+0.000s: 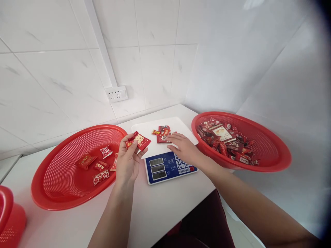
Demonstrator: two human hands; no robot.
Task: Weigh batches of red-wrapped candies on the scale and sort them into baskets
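Red packets with gold print [139, 140] are gripped in my left hand [130, 156], over the left part of the scale's white plate [152, 150]. My right hand [184, 148] reaches over the plate's right side, fingertips at the edge of a small pile of red wrapped sweets [162, 133]; its fingers lie stretched out, and anything beneath them is hidden. Below the plate is the scale's blue panel [169, 168] with three displays and a keypad.
A red basket [54, 172] with several wrapped sweets [100, 166] stands left. Another red basket [274, 156], holding many packets [232, 141], is at the right. Part of a red container [15, 220] shows at lower left. A socket [117, 94] is on the tiled wall.
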